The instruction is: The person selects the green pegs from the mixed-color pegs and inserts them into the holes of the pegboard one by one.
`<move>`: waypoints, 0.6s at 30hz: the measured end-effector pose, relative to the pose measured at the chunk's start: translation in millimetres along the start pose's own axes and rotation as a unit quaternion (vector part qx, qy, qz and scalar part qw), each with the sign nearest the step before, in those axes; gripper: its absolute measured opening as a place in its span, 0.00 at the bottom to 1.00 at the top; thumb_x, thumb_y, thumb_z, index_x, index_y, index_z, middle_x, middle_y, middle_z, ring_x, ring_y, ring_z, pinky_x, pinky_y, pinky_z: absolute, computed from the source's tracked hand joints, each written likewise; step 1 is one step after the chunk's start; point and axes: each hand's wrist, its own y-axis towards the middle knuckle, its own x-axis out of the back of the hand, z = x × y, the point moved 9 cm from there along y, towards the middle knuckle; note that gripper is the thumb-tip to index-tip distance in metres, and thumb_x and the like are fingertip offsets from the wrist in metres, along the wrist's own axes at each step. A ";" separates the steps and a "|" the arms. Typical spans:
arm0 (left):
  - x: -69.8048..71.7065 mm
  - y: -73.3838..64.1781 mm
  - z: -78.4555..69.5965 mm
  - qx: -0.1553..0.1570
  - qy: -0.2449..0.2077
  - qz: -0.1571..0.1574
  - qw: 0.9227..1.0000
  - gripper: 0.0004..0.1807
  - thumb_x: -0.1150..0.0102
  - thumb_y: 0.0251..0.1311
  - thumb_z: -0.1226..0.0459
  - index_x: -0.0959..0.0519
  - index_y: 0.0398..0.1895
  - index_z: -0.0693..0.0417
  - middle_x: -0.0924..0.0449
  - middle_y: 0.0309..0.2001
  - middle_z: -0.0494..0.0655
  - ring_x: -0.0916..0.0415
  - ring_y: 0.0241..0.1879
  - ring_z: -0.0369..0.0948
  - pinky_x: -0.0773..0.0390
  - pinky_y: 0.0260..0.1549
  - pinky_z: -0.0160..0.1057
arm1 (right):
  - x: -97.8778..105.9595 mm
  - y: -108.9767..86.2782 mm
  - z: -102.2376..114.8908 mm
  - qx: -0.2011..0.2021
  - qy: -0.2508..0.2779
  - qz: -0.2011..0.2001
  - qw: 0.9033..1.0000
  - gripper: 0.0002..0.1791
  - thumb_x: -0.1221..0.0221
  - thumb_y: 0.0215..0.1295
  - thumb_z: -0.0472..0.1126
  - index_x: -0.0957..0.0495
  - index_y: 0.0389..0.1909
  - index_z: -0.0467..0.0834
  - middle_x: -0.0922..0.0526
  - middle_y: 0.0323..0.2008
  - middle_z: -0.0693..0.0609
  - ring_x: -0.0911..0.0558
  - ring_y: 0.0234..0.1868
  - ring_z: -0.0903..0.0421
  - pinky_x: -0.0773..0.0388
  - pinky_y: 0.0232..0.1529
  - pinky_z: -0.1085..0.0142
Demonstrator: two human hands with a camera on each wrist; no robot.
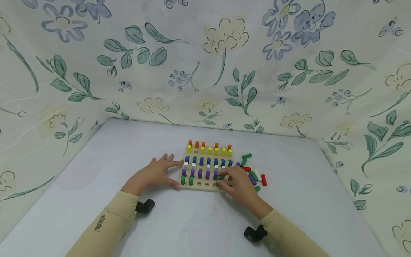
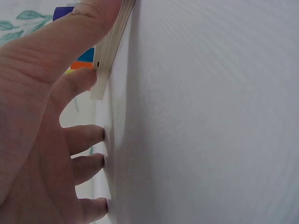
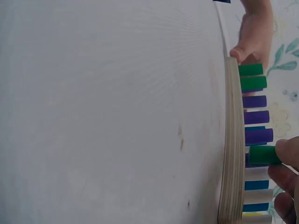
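A wooden pegboard (image 1: pixel 192 187) lies on the table, with rows of orange, yellow, blue, white, purple and green pegs standing in it. My left hand (image 1: pixel 153 174) is spread flat at the board's left side. In the left wrist view, its thumb (image 2: pixel 70 35) and index finger touch the board's edge, while the other fingertips rest on the table. Over the front right part of the board, my right hand (image 1: pixel 240 184) pinches a green peg (image 3: pixel 262 154) between thumb and fingers, just above the front row. Two green pegs (image 1: pixel 191 181) stand at that row's left end.
Loose green, red, white and purple pegs lie right of the board, among them a red peg (image 1: pixel 263 180) and a green peg (image 1: pixel 247 156). A white cloth covers the table (image 1: pixel 192 225). Floral fabric (image 1: pixel 192 71) surrounds it at the back and sides.
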 end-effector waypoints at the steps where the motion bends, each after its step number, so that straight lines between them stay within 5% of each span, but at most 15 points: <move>1: 0.0 -0.3 -0.1 0.000 0.000 0.000 1.000 0.60 0.24 0.39 0.35 0.36 0.78 0.44 0.52 0.79 0.67 0.64 0.79 0.65 0.67 0.72 0.70 | -0.9 0.5 0.7 0.001 -0.001 0.001 1.000 0.13 0.29 0.63 0.43 0.17 0.48 0.50 0.16 0.40 0.60 0.24 0.42 0.59 0.20 0.42 0.66; 18: 0.9 -0.3 -1.7 -0.006 -0.002 -0.001 1.000 0.59 0.23 0.39 0.37 0.35 0.77 0.45 0.52 0.78 0.67 0.65 0.79 0.64 0.67 0.72 0.71 | -14.1 8.6 17.2 0.040 0.004 0.007 0.999 0.12 0.29 0.64 0.43 0.16 0.47 0.48 0.14 0.40 0.59 0.24 0.44 0.59 0.21 0.43 0.66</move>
